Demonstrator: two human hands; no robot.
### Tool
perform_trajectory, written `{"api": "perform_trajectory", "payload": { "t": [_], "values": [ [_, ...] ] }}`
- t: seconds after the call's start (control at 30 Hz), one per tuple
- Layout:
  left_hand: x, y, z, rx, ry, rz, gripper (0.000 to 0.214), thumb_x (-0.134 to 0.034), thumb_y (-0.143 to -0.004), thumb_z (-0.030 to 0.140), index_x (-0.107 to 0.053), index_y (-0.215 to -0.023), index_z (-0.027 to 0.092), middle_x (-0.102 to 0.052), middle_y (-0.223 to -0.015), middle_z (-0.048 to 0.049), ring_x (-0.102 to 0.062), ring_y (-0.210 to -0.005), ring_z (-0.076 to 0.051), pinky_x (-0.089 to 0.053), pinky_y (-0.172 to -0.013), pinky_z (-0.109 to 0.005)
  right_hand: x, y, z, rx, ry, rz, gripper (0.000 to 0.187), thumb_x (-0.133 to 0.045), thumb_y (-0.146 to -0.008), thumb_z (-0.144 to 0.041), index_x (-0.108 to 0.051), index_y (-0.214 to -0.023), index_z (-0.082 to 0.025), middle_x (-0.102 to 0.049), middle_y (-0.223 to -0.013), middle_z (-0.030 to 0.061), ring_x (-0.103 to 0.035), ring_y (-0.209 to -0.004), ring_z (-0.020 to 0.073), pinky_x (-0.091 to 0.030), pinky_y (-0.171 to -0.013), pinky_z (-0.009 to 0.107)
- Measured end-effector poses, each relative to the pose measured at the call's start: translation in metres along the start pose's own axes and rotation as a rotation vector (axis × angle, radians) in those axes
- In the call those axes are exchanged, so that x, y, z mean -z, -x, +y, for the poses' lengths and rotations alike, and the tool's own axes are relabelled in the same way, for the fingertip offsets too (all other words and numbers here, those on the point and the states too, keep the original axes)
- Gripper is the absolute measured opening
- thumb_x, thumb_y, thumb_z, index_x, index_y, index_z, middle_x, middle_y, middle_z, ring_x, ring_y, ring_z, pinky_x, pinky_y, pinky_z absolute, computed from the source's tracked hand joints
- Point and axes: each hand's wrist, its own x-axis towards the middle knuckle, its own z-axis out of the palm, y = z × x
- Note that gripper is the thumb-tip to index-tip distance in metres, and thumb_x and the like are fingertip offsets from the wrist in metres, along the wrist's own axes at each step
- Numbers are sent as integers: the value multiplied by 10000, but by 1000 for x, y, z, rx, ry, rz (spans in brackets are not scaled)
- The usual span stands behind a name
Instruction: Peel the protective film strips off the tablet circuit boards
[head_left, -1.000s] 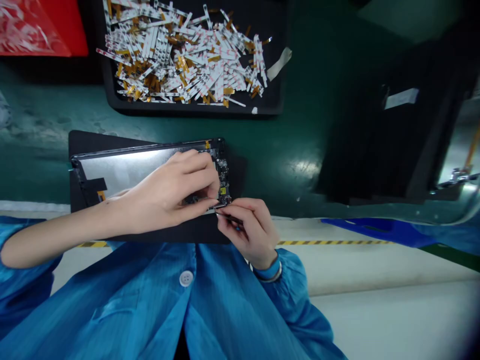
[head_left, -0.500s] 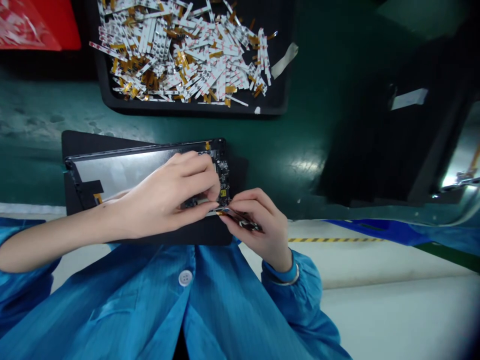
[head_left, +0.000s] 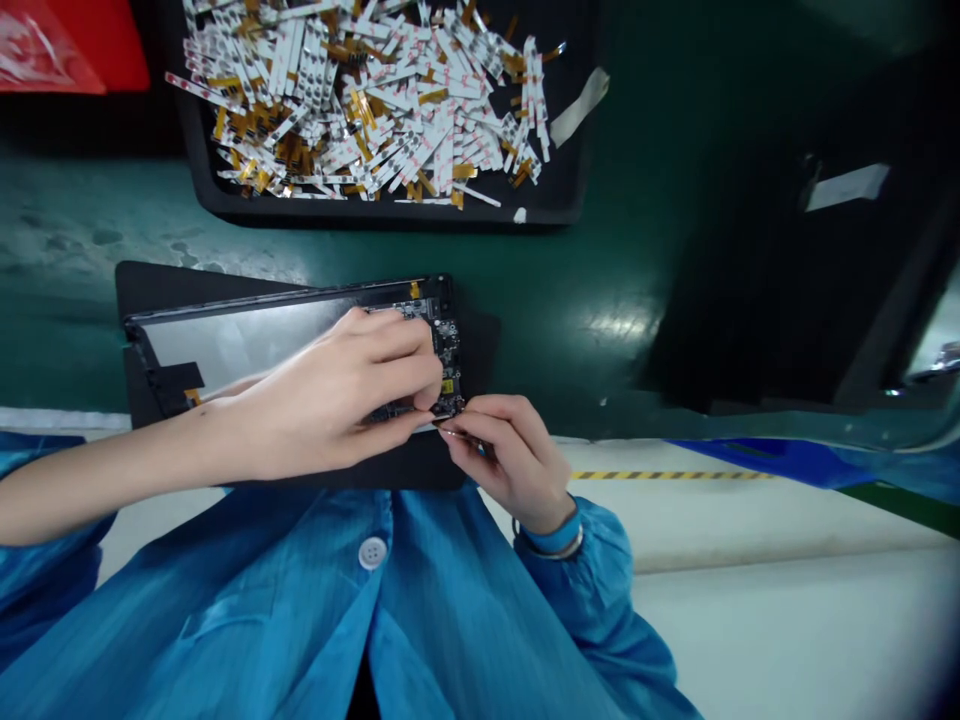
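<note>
An opened tablet (head_left: 247, 335) lies face down on a black mat (head_left: 157, 285), its silver back panel and a circuit board (head_left: 446, 345) at its right end exposed. My left hand (head_left: 341, 390) rests on the tablet, fingers pinched at the board's near corner on something too small to name. My right hand (head_left: 510, 455) is closed around a thin dark tool (head_left: 469, 440), its tip meeting the left fingertips at that corner.
A black tray (head_left: 570, 150) heaped with several white and orange flex strips (head_left: 367, 100) stands behind the tablet on the green bench (head_left: 585, 290). A red bag (head_left: 67, 45) lies at the far left. A dark fixture (head_left: 787, 290) stands to the right.
My right hand shifted slightly right and back again, keeping the tool at the board's near corner. My left hand stayed pinched in place. The view drifted a little.
</note>
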Motion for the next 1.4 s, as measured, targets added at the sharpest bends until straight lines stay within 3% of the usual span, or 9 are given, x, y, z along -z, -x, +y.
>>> {"api": "perform_trajectory", "payload": {
  "t": [0.17,0.5,0.83,1.1,1.4],
  "values": [
    [-1,2,-2,-1,3,18,107,-486,-983,177,-558,-905,182,-578,-928,-31,-539,-864,-188,-362,-786,-337,5,-4,1,9,-25,-67,96,-605,-936,-145,-610,-1015,-198,-662,-907,53,-659,-797,145,-566,-626,238],
    [0,2,-2,-13,-20,4,123,-469,-979,176,-553,-889,181,-587,-915,-42,-540,-862,-200,-363,-775,-346,-2,2,-7,-46,-18,26,151,-641,-896,-114,-626,-1027,-188,-665,-915,64,-659,-823,157,-576,-641,243],
    [2,-1,-2,-24,-10,-9,137,-472,-969,169,-591,-902,187,-593,-913,-29,-548,-840,-186,-361,-766,-338,11,-9,-2,-63,-133,-107,112,-634,-914,-124,-618,-1004,-188,-648,-934,61,-651,-830,145,-578,-682,238],
    [1,2,-3,-4,0,-11,151,-455,-971,202,-590,-904,208,-612,-918,-32,-577,-879,-201,-390,-784,-357,13,-13,-9,-180,-149,-103,55,-641,-897,-140,-632,-907,-193,-646,-893,44,-637,-715,122,-571,-621,229],
    [0,0,-5,-55,-47,-31,138,-449,-984,197,-566,-911,197,-604,-919,-41,-568,-885,-218,-363,-775,-370,4,-4,-10,-79,-61,-32,126,-636,-903,-99,-598,-989,-182,-644,-906,63,-652,-824,140,-576,-659,218]
  ]
}}
